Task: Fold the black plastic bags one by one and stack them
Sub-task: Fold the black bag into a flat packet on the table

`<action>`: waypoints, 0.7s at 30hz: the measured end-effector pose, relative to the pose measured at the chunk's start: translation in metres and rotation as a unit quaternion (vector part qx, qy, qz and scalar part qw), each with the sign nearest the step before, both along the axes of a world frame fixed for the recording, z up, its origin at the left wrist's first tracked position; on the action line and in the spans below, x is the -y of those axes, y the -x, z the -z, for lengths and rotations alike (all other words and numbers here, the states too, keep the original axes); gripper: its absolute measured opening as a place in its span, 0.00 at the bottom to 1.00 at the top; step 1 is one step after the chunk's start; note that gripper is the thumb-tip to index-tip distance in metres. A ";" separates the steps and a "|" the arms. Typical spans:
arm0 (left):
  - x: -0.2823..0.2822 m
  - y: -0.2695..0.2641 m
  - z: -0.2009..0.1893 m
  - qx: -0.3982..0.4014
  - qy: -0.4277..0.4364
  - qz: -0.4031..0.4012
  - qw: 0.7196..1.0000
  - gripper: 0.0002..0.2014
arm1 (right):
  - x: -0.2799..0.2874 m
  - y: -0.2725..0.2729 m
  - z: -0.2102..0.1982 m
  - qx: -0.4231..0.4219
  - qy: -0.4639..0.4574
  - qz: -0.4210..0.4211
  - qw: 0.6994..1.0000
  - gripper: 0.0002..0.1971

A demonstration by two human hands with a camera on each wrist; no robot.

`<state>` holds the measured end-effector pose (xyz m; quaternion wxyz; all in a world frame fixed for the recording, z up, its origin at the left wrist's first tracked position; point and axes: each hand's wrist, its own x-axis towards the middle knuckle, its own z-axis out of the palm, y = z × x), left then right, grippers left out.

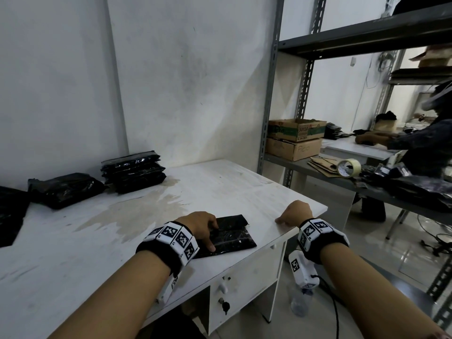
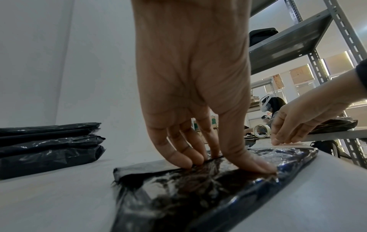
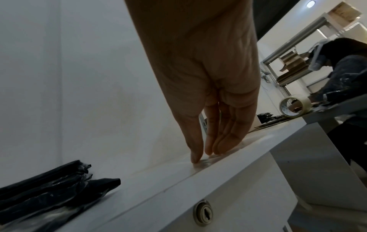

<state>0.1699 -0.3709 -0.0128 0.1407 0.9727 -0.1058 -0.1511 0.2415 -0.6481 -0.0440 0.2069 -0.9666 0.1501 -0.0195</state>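
Under our left hand [image 1: 198, 225] lies the folded black bag [image 1: 230, 237], near the bench [image 1: 73, 253] front edge; our fingers [image 2: 176, 157] press it flat with straight tips, probably to set the crease. Our right hand [image 1: 294, 214] rests just beside it on bare bench, grip relaxed and holding nothing, likely bracing us. Well apart, by the wall, the stack of folded bags [image 1: 134, 171] waits for this one.
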 end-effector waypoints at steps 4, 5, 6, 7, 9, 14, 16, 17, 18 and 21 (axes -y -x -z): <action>0.000 0.000 0.000 -0.001 0.001 -0.001 1.000 0.33 | 0.013 -0.002 0.006 0.013 -0.089 -0.008 0.996 0.17; 0.000 0.000 0.000 -0.001 0.000 0.000 1.000 0.33 | 0.014 -0.001 0.007 0.013 -0.119 -0.013 0.993 0.15; 0.001 0.000 0.000 -0.001 -0.001 0.000 1.000 0.33 | 0.015 0.002 0.008 0.009 -0.162 -0.021 0.987 0.13; 0.001 0.000 -0.001 0.000 -0.003 0.001 1.000 0.33 | 0.015 0.004 0.009 0.005 -0.205 -0.029 0.978 0.11; 0.002 0.000 -0.002 0.002 -0.009 0.003 1.000 0.33 | 0.017 0.006 0.012 0.049 -0.215 -0.016 0.975 0.08; 0.004 0.000 -0.002 0.004 -0.018 0.003 1.000 0.33 | 0.029 0.016 0.014 0.119 -0.137 0.040 0.983 0.16; 0.005 -0.002 -0.001 0.006 -0.022 0.003 1.000 0.32 | 0.038 0.021 0.019 0.108 -0.137 0.076 0.982 0.18; 0.005 -0.002 -0.001 0.007 -0.026 0.003 1.000 0.32 | 0.041 0.024 0.022 0.089 -0.155 0.093 0.979 0.19; 0.006 -0.002 -0.001 0.009 -0.030 0.004 1.000 0.32 | 0.044 0.025 0.026 0.071 -0.192 0.099 0.974 0.19; 0.008 -0.002 -0.001 0.016 -0.039 0.006 0.999 0.32 | 0.044 0.025 0.031 0.037 -0.319 0.112 0.940 0.13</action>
